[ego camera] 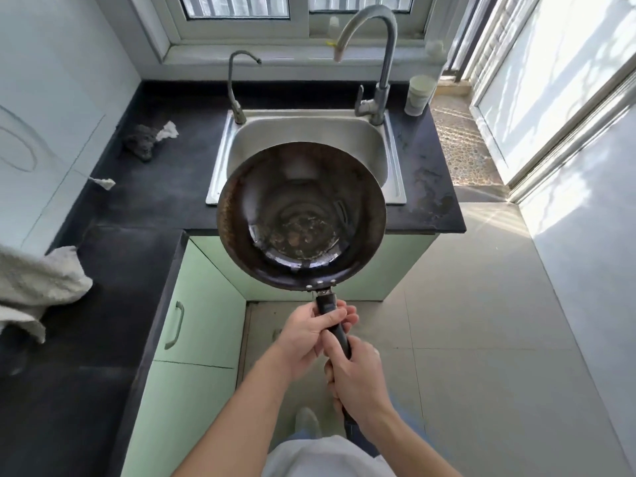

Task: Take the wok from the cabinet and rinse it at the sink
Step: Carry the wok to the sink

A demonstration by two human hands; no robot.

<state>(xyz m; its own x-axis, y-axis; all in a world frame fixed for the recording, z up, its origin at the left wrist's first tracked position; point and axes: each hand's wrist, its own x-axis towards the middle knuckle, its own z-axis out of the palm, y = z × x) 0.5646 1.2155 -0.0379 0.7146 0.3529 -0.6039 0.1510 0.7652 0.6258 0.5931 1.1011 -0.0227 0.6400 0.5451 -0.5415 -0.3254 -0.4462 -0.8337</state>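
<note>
Gripping the wok [301,215] handle, left hand [309,333] and right hand [358,380] both clamped, residue inside, over sink [303,132] edge

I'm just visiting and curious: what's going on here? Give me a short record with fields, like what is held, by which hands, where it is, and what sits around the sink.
held item: wok, dark, with residue in its bottom
left hand: grips the black handle nearer the pan
right hand: grips the handle further back
wok position: partly over the front of the sink, not set down
big faucet: no water visible
counter left of sink: crumpled dark scrubber, white towel
right of faucet: white cup
</note>
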